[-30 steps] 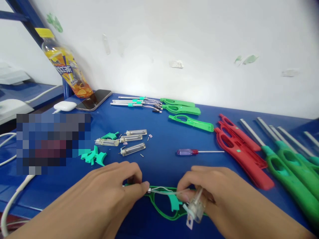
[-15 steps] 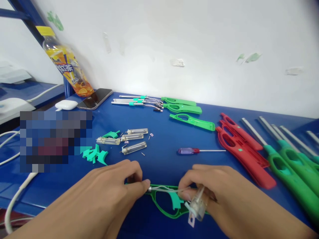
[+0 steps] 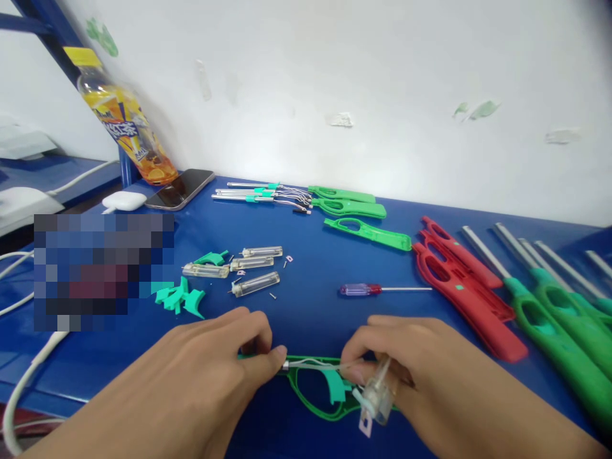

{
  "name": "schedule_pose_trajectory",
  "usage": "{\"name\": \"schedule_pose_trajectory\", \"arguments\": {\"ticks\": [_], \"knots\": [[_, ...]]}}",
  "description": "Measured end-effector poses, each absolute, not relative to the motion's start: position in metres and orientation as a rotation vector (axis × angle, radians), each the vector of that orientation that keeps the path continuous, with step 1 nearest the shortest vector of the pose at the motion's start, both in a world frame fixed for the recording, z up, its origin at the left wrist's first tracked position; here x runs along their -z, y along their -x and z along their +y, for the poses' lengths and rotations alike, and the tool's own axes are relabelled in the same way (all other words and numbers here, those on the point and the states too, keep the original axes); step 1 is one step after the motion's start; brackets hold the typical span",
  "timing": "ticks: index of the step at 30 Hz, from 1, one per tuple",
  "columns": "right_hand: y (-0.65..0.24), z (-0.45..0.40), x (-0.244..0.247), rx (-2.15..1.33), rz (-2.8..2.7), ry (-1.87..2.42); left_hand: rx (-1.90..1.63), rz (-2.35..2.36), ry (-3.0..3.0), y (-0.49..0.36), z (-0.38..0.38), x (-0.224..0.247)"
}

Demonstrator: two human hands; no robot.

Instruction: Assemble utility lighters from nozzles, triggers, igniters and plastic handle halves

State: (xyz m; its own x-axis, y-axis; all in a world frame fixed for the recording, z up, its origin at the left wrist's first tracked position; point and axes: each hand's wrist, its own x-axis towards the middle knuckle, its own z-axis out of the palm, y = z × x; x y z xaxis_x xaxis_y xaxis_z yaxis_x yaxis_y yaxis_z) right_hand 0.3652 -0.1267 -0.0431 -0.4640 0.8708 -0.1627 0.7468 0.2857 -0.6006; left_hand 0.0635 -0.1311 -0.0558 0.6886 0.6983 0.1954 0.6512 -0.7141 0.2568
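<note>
Left hand [image 3: 229, 358] pinches at one end of a green shell [image 3: 329, 418], near side of the bench [image 3: 296, 274]. Right hand [image 3: 411, 363] holds a clear tank [image 3: 382, 401] over the other; thin tube [image 3: 325, 367] between.

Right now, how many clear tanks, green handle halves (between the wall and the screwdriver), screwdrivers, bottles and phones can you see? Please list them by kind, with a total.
Clear tanks: 5 (4 on the table, 1 at the right hand)
Green handle halves: 3
Screwdriver: 1
Bottle: 1
Phone: 1
Total: 11
</note>
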Motion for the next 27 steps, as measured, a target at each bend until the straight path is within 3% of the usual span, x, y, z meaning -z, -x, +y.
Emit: {"name": "schedule_pose_trajectory", "arguments": {"ticks": [11,17,20,25,27], "knots": [[-0.365,-0.126,0.035,-0.887,-2.43,1.535,-0.314,1.125,-2.686,-0.062,-0.135,0.056],[-0.368,-0.13,0.032,-0.455,-2.53,1.293,-0.287,1.198,-2.84,-0.049,-0.144,0.075],[-0.365,-0.13,0.033,-0.337,-2.572,1.23,-0.418,1.151,-2.919,-0.057,-0.143,0.072],[-0.363,-0.129,0.031,-0.404,-2.506,1.254,-0.779,1.085,-2.877,-0.085,-0.132,0.055],[-0.368,-0.128,0.031,-0.42,-2.484,1.269,-0.77,1.019,-2.813,-0.095,-0.128,0.05]]}}
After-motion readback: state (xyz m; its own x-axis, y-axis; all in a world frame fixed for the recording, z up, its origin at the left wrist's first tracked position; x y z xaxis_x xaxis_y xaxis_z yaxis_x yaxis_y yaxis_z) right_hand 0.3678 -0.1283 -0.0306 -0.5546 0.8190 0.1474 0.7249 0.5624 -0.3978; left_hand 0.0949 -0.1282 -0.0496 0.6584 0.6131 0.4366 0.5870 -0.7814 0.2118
